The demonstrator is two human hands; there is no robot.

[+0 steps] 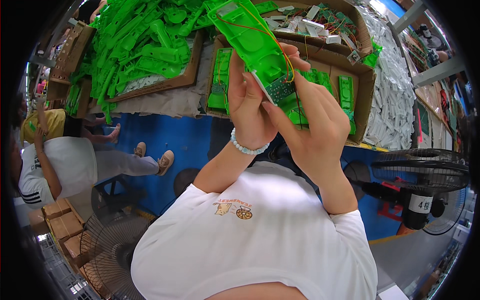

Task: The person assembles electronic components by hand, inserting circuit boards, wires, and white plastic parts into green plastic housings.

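Observation:
A green plastic housing [249,41] is tilted up between my hands, its hollow inner side facing me. My left hand [246,107], with a pale bead bracelet on its wrist, is closed round the housing's lower left side. At the near end sits a small green circuit board [281,90] with a white strip [261,86] along its edge. My right hand [320,112] pinches at this board; thumb and fingers press near its right end. Red and yellow wires [289,65] loop from the housing to the board. My fingers hide part of the join.
Below my hands a cardboard box [367,95] holds several green housings. Loose green parts [155,45] heap at the left; another box [327,20] has wired white parts. White pieces [392,95] pile up at the right. Fans [422,187] stand nearby. A co-worker [65,172] is at left.

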